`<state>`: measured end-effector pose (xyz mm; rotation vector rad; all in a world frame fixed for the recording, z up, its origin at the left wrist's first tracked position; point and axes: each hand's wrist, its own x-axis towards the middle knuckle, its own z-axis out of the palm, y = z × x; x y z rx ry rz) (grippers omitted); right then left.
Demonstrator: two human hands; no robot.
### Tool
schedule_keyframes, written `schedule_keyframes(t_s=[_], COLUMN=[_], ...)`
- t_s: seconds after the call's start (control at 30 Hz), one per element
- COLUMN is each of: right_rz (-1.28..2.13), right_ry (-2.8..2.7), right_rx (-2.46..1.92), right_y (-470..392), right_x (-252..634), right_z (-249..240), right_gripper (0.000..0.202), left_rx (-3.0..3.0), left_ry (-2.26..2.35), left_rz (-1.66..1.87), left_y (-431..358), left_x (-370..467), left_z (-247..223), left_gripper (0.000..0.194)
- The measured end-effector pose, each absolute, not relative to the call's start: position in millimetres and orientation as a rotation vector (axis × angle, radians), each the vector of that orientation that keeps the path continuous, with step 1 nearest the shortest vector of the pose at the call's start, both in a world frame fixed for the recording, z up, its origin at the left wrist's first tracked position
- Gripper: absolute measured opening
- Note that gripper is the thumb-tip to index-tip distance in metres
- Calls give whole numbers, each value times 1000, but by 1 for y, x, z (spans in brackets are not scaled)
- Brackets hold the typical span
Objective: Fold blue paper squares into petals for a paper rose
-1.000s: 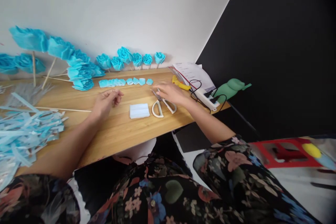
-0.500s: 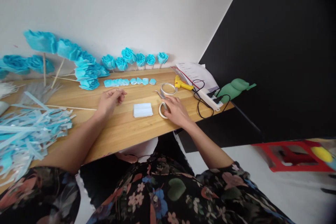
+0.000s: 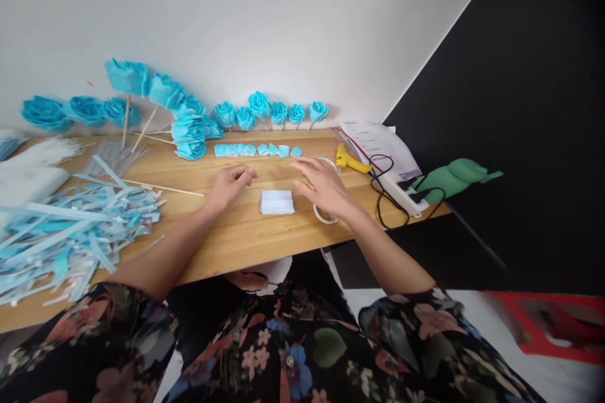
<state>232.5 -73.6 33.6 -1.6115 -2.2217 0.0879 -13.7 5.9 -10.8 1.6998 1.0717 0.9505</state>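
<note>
My left hand (image 3: 231,187) hovers over the wooden table (image 3: 222,236), its fingers curled together and nothing visible in them. To the right, my right hand (image 3: 324,186) is open with fingers stretched out, above two rolls of tape that it partly covers. The nearer tape roll (image 3: 325,219) shows its white rim below the hand; the farther one peeks out behind it. Between my hands lies a small stack of pale blue folded sheets (image 3: 276,203). Beyond it runs a row of small blue folded paper pieces (image 3: 235,150).
Blue paper roses (image 3: 259,104) on sticks lean along the wall. Shredded blue and white strips (image 3: 80,233) pile up at left, near a thin stick (image 3: 165,188). At right are a yellow glue gun (image 3: 352,160), a power strip (image 3: 401,195) with black cords, papers and a green object (image 3: 451,179).
My right hand has lifted off the tape and the slim metal tool beside it, fingers now spread toward the left. The whole view has shifted left, so things appear farther right.
</note>
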Motion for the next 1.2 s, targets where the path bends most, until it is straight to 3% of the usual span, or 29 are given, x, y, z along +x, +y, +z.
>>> schedule_keyframes(t_s=[0.57,0.77,1.03,1.2], right_rz=[320,401,275,226], right_ry=[-2635,-2584,-2695,-2623], right_rx=[-1518,-1485,-1428,-1452], right_y=[105,108,94,108], right_x=[150,137,120,162], right_z=[18,14,28,49], right_gripper=[71,60,64,44], left_rx=[1981,2056,2089,2092], left_ry=[997,983,972,980], left_rz=[920,852,845,837], left_y=[4,2,2,3], left_x=[-12,-10,-11,-12], left_z=[-15,-14,-15,-20], left_gripper=[36,37,39,36])
